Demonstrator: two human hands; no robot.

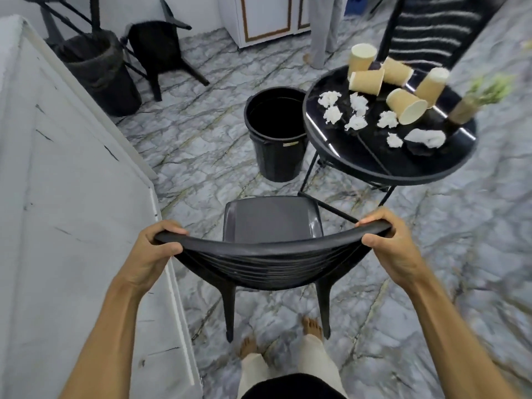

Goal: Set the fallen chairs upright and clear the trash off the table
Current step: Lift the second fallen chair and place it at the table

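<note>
Black plastic chair (270, 223), lower centre: upright, top rail clenched by left hand (157, 249) and right hand (388, 246). Fallen chair (157, 50), upper left. Round counter (374, 165), right: paper cups (406, 106), crumpled tissues (332, 114).

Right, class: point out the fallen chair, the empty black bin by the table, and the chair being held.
fallen chair (154, 43), head view, on its seat.
black bin (276, 145), head view, on its outer wall.
held chair (270, 223), head view, on its seat.

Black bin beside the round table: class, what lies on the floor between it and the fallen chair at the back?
In the head view, only bare marble floor lies between the black bin and the fallen chair; nothing sits on that stretch.
</note>
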